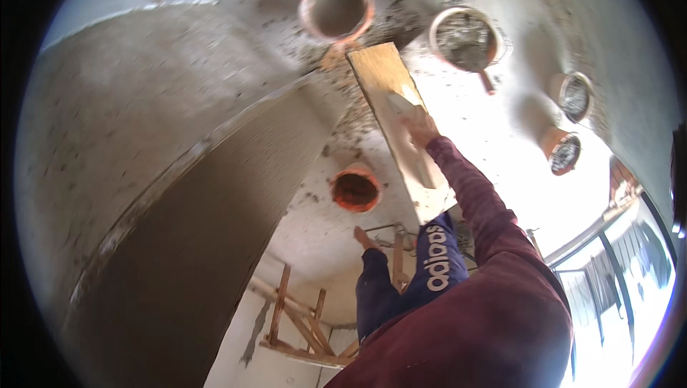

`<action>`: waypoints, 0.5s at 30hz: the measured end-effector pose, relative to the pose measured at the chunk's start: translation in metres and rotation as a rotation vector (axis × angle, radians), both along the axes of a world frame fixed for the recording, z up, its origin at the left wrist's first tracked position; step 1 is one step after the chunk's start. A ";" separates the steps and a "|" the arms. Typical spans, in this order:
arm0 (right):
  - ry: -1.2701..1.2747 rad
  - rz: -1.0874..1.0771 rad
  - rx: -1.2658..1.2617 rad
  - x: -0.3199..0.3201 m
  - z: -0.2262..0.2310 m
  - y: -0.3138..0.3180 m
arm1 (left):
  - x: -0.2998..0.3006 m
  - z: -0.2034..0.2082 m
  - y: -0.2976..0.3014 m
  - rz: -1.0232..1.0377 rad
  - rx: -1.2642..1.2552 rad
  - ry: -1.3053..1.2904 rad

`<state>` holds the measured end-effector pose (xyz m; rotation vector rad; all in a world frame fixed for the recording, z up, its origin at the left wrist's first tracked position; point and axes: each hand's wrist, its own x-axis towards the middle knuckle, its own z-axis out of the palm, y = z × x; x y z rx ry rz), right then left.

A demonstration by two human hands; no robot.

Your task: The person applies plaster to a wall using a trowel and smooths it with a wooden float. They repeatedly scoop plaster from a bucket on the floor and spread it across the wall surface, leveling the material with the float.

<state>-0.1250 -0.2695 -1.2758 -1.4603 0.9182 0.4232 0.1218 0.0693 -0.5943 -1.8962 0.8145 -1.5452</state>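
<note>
My right arm, in a maroon sleeve, reaches down over a long pale wooden plank [381,66]. My right hand [421,129] is at the middle of the plank, its fingers curled by a flat greyish piece [401,103]. That piece resembles a tool blade, but I cannot make out its kind or its handle. My left hand is out of view. Close to the plank's left side stands an orange bucket [356,189] with a dark inside. Beyond its far end are a bucket [304,12] with smooth grey contents and a bucket [494,43] of lumpy grey mix.
Two smaller buckets [557,87] [552,143] stand at the right. A grey plastered wall [236,209] rises on the left. Wooden trestle legs [278,309] show below, near my feet. Dark railings [617,273] lie at the lower right. Crumbs of mortar litter the floor [315,238].
</note>
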 end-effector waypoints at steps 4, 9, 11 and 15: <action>0.047 -0.083 -0.057 0.018 0.069 -0.063 | 0.007 -0.021 0.002 -0.003 -0.008 0.036; -0.235 -0.097 -1.027 0.014 0.034 -0.109 | 0.016 -0.039 -0.004 -0.002 0.008 0.055; -0.057 -0.268 -0.948 0.050 0.057 -0.129 | 0.007 -0.039 -0.006 0.022 0.030 0.055; 0.372 -0.064 -0.923 0.041 -0.017 -0.149 | 0.015 -0.051 -0.008 0.013 0.031 0.076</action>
